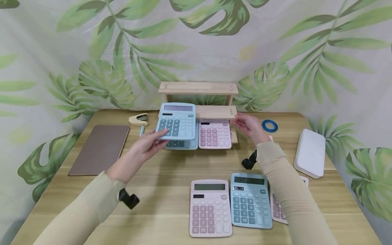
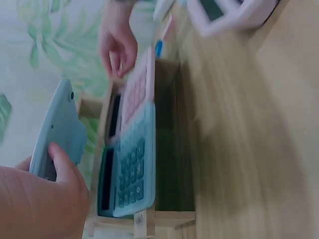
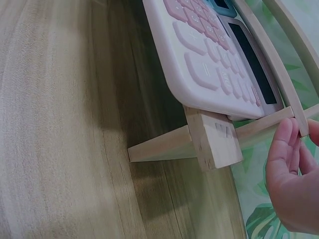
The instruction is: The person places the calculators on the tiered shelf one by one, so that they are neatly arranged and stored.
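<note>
My left hand [image 1: 145, 144] grips a light blue calculator [image 1: 179, 120] by its lower left part, thumb on the keys side, and holds it raised in front of a wooden tiered stand [image 1: 214, 113]. Its underside shows in the left wrist view, with fingers against it. On the stand's lower tier a second blue calculator [image 2: 134, 167] and a pink calculator [image 1: 214, 137] lean side by side; the held one partly covers the blue one in the head view. At the right end of the middle slat, my right hand [image 3: 294, 184] pinches the wood between thumb and fingers.
Nearer the front edge lie a pink calculator [image 1: 211, 207], a blue calculator [image 1: 251, 204] and another pink one [image 1: 278, 209], partly hidden by my right sleeve. Around the stand are a brown notebook [image 1: 99, 149], a stapler [image 1: 139, 119], blue tape [image 1: 264, 126] and a white case [image 1: 310, 153].
</note>
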Tool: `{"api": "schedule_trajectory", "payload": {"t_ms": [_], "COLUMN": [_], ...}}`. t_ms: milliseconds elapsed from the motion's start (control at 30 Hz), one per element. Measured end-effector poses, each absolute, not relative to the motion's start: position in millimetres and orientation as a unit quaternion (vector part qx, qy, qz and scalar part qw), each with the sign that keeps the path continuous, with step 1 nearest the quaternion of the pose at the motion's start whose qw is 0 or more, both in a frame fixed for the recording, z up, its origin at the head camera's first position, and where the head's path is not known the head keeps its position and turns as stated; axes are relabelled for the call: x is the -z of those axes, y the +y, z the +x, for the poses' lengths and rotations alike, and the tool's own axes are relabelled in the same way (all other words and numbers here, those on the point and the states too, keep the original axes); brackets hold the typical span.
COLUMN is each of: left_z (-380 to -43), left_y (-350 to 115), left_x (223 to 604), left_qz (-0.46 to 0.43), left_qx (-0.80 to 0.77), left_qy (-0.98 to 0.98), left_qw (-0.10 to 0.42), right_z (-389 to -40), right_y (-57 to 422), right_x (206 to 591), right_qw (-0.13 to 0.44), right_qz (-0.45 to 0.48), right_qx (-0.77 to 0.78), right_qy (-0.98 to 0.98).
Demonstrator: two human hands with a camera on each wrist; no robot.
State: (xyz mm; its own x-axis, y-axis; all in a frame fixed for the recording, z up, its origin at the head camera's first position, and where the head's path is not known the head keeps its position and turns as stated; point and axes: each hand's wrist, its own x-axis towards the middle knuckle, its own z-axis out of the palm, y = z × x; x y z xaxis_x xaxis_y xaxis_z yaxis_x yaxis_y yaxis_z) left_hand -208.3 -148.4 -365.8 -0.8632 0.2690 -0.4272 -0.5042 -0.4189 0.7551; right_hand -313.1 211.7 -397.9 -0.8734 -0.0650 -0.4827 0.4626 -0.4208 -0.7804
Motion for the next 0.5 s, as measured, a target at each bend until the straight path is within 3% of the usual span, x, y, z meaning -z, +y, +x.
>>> {"api": "schedule_trajectory", "payload": {"t_ms": [500], "left_z": [-269], "left_y": [-124], "left_x": [375], "left_qz": [-0.183], "left_qx": [-0.832], "left_qy": [0.483], "left_qw": [0.200], "right_z": [-317], "right_y": [213], "right_x": [402], "right_qw": [0.155], "right_qz": [0.182], "right_qx": [0.815], "right_qy": [0.528]}}
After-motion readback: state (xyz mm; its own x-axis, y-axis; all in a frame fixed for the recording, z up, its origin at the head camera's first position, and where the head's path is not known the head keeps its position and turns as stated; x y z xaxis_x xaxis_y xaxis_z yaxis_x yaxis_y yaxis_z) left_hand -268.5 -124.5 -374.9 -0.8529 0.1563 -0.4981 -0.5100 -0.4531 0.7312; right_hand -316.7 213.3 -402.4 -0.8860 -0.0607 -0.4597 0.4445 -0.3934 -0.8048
